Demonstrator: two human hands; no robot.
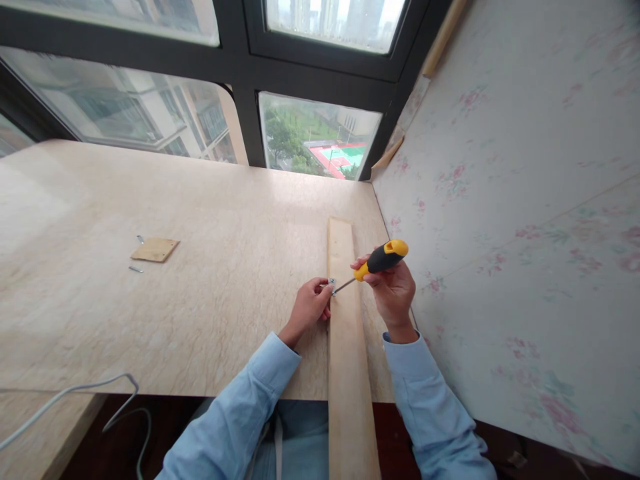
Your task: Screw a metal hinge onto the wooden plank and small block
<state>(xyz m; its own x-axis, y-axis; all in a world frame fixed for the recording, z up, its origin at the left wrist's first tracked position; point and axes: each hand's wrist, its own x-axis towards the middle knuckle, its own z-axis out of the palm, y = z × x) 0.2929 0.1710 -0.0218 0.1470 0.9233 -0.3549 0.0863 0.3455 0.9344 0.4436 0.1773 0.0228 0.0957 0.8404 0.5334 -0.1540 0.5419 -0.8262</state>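
A long pale wooden plank (345,360) lies on the marble-patterned table (200,300), running from near the window toward me and past the front edge. My right hand (393,290) is closed around a yellow and black screwdriver (381,259), its metal tip angled down-left to the plank's left edge. My left hand (311,307) pinches a small metal piece (331,283) against that edge, right where the tip meets it. Both arms wear light blue sleeves.
A small square wooden piece (155,250) lies at the table's left middle, with two small metal bits (135,269) beside it. A floral wallpapered wall (525,200) closes the right side. Dark-framed windows (320,133) stand behind. A white cable (75,393) hangs off the front left edge.
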